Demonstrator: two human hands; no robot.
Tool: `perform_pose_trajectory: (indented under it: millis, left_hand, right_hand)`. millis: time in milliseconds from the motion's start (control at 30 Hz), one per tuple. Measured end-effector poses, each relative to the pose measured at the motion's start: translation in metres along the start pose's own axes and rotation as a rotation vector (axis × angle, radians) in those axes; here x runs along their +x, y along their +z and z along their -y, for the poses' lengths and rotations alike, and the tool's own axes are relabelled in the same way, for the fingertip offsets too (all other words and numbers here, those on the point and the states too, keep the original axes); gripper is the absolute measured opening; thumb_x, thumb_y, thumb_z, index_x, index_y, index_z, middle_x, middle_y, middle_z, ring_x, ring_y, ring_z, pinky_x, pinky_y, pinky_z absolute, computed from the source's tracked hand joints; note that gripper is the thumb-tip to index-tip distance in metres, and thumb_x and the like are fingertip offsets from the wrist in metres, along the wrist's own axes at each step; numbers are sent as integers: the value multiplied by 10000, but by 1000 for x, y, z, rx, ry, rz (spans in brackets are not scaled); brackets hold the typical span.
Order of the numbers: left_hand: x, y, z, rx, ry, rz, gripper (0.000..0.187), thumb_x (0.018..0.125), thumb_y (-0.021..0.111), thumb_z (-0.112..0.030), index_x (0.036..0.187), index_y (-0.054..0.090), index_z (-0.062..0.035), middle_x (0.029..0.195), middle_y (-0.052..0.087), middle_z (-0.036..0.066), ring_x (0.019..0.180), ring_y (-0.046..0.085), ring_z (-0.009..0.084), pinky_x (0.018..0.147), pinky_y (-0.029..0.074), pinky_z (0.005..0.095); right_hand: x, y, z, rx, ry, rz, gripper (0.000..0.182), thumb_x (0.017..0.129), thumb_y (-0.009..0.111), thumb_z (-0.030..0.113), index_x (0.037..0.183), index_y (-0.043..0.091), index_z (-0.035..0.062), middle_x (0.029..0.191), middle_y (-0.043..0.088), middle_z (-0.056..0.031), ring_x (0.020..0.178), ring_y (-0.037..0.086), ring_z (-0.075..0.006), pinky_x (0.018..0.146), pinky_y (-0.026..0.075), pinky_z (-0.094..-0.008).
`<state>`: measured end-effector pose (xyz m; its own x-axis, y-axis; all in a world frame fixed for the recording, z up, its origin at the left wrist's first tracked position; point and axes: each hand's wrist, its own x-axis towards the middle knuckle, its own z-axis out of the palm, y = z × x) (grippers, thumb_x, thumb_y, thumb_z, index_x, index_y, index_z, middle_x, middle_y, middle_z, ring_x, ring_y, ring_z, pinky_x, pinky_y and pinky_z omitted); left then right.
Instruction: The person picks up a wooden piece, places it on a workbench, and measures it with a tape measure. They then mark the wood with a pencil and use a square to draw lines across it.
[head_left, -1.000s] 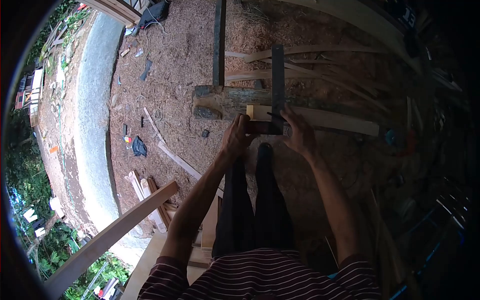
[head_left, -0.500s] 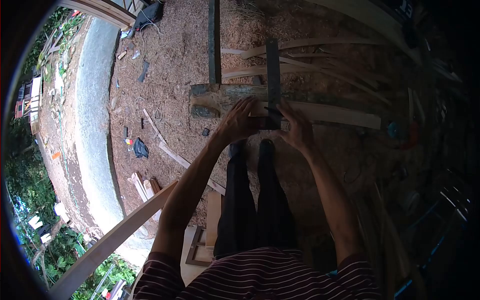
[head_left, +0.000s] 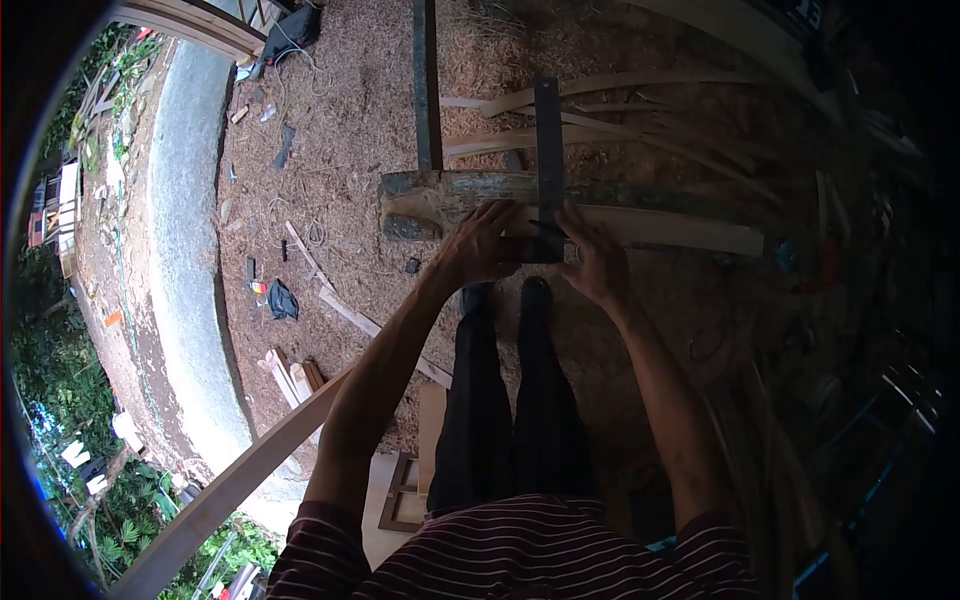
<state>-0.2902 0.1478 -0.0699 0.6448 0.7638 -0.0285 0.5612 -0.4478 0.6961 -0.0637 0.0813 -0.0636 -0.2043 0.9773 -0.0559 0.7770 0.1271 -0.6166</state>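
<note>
A try square lies across a pale wooden board [head_left: 660,228], its long dark blade [head_left: 547,140] pointing away from me. Its short reddish-brown stock [head_left: 517,249] sits at the board's near edge. My left hand [head_left: 482,245] is closed around the stock, fingers over the board and thumb on the near side. Close by the blade's right edge is my right hand [head_left: 594,255], with its fingers bent together. A thin dark, pencil-like stick [head_left: 545,228] reaches from its fingertips across the blade. The board rests on a weathered timber beam [head_left: 480,184].
Another dark beam [head_left: 427,90] runs away from the weathered one. Long curved wood strips [head_left: 600,130] lie beyond the board. Wood shavings [head_left: 350,150] cover the ground. At the left, a long squared timber [head_left: 235,485] slants past my arm, and a concrete strip [head_left: 190,250] runs alongside.
Both hands and the square hold nearly the same place. The pencil-like stick at my right fingertips sits slightly nearer to me. The whole view has shifted by a little.
</note>
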Motion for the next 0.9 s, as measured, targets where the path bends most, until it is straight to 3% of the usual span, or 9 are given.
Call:
perform_pose_trajectory:
  millis: [233,300,433,500,633,733,800,900]
  left_hand:
    - [-2,-7,-5,116,28,16,809,616,794,-232,1319,443,-41,1330,466,147,1194,471,349,960,440,430]
    - [-1,-9,-8,129,-106,144,841,607,801,-240,1342,430,-69,1358,444,141,1203,463,347,965,440,437]
    - [-2,-5,-2,21,-51,80,873,603,811,-235,1358,406,-64,1364,436,148,1214,466,333,951,463,421]
    - [-2,-6,-2,-166,-176,190,849,608,817,-203,1344,425,-45,1373,424,160,1222,474,321,933,488,389]
    - [-5,4,9,-170,-35,95,804,622,818,-171,1324,452,-33,1387,405,172,1210,491,313,922,500,366]
    - [-6,1,8,-216,-75,76,731,638,817,-170,1289,506,-54,1394,397,183,1201,499,316,930,495,367]
    - [-5,-2,7,-195,-30,91,704,643,819,-177,1276,527,-78,1395,400,178,1186,514,307,914,504,368]
    - [-5,-3,3,-280,-158,94,653,644,822,-180,1239,567,-97,1388,416,169,1171,529,294,891,517,362]
  right_hand:
    - [0,0,0,-15,5,-3,851,600,820,233,1353,430,152,1444,368,-20,1137,540,-289,954,450,-435]
    - [0,1,-1,-27,-9,-17,859,601,817,252,1357,422,152,1445,367,-18,1143,536,-285,951,451,-436]
    - [-1,2,-1,-20,-2,-21,868,599,815,264,1361,414,158,1443,370,-18,1146,531,-299,948,452,-438]
    - [-1,3,-1,-54,-49,-64,878,601,814,264,1369,402,162,1445,367,-18,1149,529,-305,952,447,-442]
    - [-1,1,-1,-17,-36,-39,881,603,813,272,1372,397,161,1446,365,-19,1153,528,-299,952,444,-443]
    - [0,0,-1,24,71,76,869,631,812,291,1376,384,160,1456,347,-30,1232,461,-288,1016,392,-455]
    - [2,2,-1,-53,-81,-59,869,611,803,310,1369,405,163,1446,367,-20,1105,555,-312,918,462,-447]
    - [1,-2,3,-19,16,27,856,619,798,318,1366,411,160,1443,371,-24,1089,559,-318,903,470,-450]
